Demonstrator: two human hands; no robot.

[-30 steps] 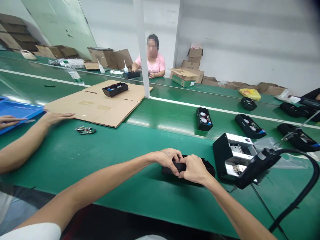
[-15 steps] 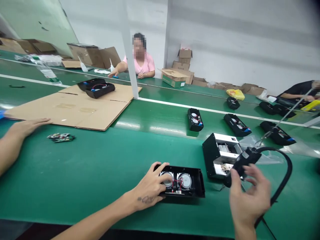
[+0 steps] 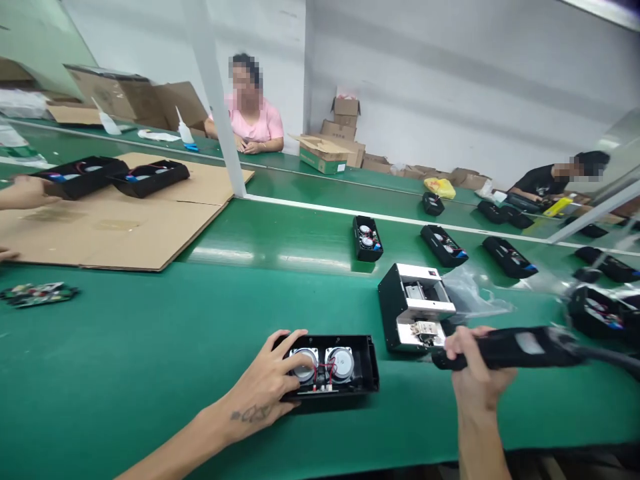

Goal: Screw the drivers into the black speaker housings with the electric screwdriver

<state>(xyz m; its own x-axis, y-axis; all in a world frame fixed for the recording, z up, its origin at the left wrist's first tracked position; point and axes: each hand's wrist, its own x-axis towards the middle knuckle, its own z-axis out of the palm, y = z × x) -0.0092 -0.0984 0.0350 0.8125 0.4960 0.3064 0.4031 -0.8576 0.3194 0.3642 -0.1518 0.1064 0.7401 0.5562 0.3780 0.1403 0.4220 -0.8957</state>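
A black open speaker housing with two round silver drivers and red wires lies on the green belt in front of me. My left hand rests on its left end, fingers spread over the rim and the left driver. My right hand is wrapped around a black electric screwdriver held level, with its cable trailing off to the right. The tool's tip points left, just below a small black and silver screw feeder box.
More black speaker housings lie further along the belt. A cardboard sheet at the left carries two housings, with another person's hands at its edge. Circuit boards lie at the left. Seated people work across the far belt.
The housing was turned open side up. My right hand left it, reached for the screwdriver and now grips it. My view shifted right.
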